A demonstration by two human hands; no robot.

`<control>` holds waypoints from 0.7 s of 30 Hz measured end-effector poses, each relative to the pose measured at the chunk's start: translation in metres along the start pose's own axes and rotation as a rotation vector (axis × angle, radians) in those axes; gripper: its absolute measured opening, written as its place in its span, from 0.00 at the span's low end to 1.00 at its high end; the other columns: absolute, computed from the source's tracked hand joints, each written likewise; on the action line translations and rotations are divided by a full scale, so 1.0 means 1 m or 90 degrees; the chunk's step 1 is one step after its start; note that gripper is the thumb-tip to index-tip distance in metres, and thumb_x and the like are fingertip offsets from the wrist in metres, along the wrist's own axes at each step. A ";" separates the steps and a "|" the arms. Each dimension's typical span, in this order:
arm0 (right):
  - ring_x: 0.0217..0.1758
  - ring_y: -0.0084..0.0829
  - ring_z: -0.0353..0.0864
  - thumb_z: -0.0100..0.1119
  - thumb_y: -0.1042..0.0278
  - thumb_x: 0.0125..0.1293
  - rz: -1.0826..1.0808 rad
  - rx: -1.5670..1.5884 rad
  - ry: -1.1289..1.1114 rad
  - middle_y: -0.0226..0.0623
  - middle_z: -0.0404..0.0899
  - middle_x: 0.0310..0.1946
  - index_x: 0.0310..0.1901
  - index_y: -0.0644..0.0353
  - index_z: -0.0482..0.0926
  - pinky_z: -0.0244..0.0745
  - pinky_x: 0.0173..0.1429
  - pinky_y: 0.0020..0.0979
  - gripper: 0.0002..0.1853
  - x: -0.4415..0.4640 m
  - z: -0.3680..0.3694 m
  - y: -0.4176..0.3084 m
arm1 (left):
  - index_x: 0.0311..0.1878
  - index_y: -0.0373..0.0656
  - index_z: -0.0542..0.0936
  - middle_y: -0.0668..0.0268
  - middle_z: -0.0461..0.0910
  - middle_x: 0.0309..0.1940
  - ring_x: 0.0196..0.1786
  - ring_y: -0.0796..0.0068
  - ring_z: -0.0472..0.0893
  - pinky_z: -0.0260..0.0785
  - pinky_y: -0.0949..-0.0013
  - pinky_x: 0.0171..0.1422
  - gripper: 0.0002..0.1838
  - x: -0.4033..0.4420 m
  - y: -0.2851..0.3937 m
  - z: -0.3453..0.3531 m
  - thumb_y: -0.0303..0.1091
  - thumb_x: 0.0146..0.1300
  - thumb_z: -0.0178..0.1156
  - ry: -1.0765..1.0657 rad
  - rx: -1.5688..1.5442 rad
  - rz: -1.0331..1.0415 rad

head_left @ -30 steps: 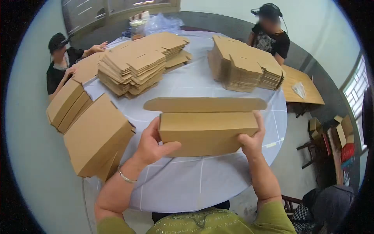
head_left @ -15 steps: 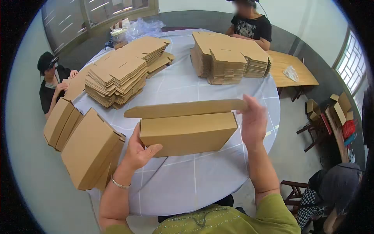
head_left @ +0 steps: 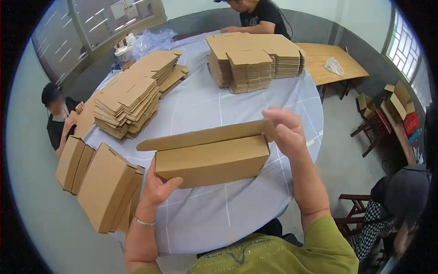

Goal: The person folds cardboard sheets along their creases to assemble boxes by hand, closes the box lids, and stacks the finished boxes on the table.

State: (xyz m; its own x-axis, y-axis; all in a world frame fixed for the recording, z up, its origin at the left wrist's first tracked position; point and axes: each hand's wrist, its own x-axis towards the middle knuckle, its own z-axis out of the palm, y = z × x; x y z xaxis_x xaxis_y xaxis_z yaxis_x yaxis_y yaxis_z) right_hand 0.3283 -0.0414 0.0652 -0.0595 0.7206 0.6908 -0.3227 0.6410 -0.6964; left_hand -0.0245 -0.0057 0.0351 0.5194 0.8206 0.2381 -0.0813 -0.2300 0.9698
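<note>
A brown cardboard box [head_left: 212, 160] stands before me over the near part of the round table, its long lid flap [head_left: 205, 136] raised along the far side. My left hand [head_left: 158, 185] grips the box's left end, thumb on the near face and the other fingers mostly hidden behind the end. At the flap's right end, my right hand [head_left: 287, 132] has its fingers bent round the small side tab [head_left: 271, 131]. The inside of the box is hidden.
Folded boxes [head_left: 107, 187] stand at the table's left edge. Stacks of flat cardboard [head_left: 125, 102] and more flat cardboard [head_left: 251, 68] lie farther back on the white tablecloth [head_left: 196, 102]. Co-workers sit left, behind and at lower right. A wooden table [head_left: 315, 59] adjoins at back right.
My right hand's fingers have bent in around the tab at the flap's right end, and that tab now angles toward me. The view has shifted slightly; my left hand keeps its grip.
</note>
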 end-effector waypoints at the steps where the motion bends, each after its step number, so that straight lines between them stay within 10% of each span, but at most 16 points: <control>1: 0.28 0.19 0.68 0.55 0.74 0.66 -0.001 0.000 0.007 0.29 0.70 0.31 0.56 0.67 0.79 0.66 0.31 0.23 0.17 0.000 0.000 -0.001 | 0.69 0.35 0.61 0.62 0.73 0.60 0.61 0.71 0.73 0.64 0.66 0.67 0.41 -0.001 -0.001 -0.001 0.32 0.55 0.73 0.004 0.002 -0.002; 21: 0.32 0.19 0.73 0.64 0.77 0.59 -0.064 -0.242 0.031 0.32 0.75 0.31 0.46 0.64 0.83 0.70 0.36 0.21 0.12 -0.004 0.006 -0.008 | 0.66 0.32 0.63 0.58 0.72 0.59 0.62 0.71 0.71 0.61 0.65 0.69 0.33 0.000 -0.002 0.002 0.40 0.65 0.63 0.094 -0.029 0.089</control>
State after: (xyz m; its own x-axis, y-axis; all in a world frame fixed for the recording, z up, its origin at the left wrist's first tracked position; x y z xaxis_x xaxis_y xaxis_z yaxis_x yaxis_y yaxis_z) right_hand 0.3254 -0.0507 0.0694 0.0020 0.6555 0.7552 0.0493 0.7542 -0.6547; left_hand -0.0223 -0.0065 0.0333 0.3703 0.8508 0.3729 -0.1844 -0.3261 0.9272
